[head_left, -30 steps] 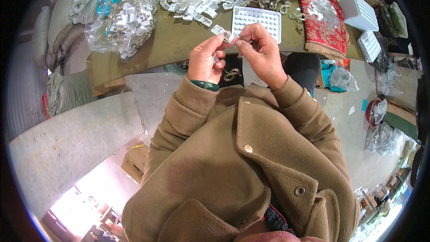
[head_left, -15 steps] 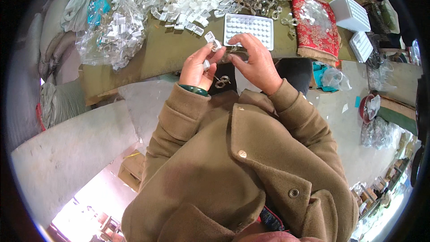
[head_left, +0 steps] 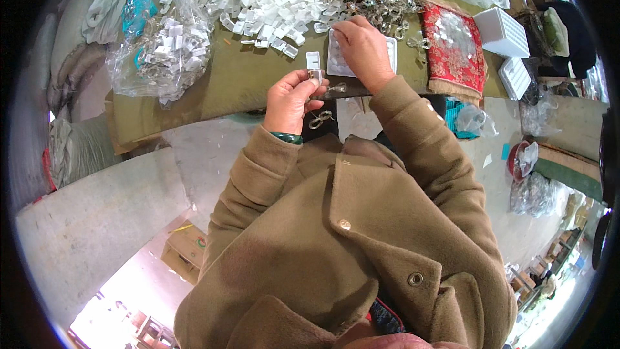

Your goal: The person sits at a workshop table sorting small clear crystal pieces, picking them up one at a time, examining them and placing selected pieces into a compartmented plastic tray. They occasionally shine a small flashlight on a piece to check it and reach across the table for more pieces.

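Item: small metal clip, pinched between the fingertips of our left hand.

We held it just short of the white compartment tray on the olive worktop. Our right hand lay palm-down on that tray, fingers loosely bent; whether it gripped anything we could not tell. Behind the tray sat white plastic pieces.

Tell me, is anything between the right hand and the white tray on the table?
No. The right hand already rests on the white tray, covering much of it. The left hand pinches a small metal piece nearby, off to the side.
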`<state>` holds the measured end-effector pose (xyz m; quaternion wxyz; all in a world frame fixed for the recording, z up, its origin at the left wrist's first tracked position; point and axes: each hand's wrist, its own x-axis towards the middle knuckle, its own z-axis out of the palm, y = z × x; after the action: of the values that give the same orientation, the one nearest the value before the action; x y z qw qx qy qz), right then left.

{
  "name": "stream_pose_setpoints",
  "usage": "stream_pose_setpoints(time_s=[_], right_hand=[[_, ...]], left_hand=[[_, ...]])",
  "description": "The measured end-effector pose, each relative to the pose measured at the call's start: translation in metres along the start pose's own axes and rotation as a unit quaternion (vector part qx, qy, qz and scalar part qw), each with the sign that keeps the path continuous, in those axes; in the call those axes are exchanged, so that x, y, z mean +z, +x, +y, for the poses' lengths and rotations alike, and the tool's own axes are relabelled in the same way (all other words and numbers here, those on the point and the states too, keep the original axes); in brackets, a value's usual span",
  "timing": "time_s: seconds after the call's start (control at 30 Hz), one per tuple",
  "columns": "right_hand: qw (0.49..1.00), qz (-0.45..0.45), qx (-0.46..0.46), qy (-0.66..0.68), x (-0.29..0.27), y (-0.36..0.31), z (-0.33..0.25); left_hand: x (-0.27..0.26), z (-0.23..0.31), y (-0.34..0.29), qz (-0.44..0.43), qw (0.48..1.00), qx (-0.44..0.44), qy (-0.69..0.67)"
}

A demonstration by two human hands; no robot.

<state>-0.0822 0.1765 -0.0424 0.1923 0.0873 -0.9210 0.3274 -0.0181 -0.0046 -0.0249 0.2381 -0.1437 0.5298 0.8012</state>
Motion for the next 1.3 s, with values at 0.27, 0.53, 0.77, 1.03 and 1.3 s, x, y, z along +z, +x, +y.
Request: stream_pose_setpoints(time_s=[0.27,0.53,0.77,1.03,1.3], right_hand=[[0.999,-0.026,-0.009,-0.026,-0.006,-0.003,-0.001],[0.992,-0.119,-0.038,-0.021,-0.065,-0.046,-0.003],[0.977,-0.142,-0.089,-0.130,-0.056,-0.058,-0.004],[0.986,-0.074,-0.125,-0.087,-0.074,-0.049,-0.008],[0.965,-0.012,0.057,0.255,-0.138,-0.040,0.006]], left_hand=[[-0.007,0.000,-0.001,-0.006,1.000,-0.020,-0.023],[-0.009,0.000,-0.001,-0.003,0.998,-0.037,-0.042],[-0.004,-0.004,-0.005,-0.009,0.999,-0.034,-0.040],[-0.005,-0.002,-0.014,-0.001,0.999,-0.015,-0.041],[0.004,-0.007,-0.019,-0.011,0.999,-0.017,-0.035]])
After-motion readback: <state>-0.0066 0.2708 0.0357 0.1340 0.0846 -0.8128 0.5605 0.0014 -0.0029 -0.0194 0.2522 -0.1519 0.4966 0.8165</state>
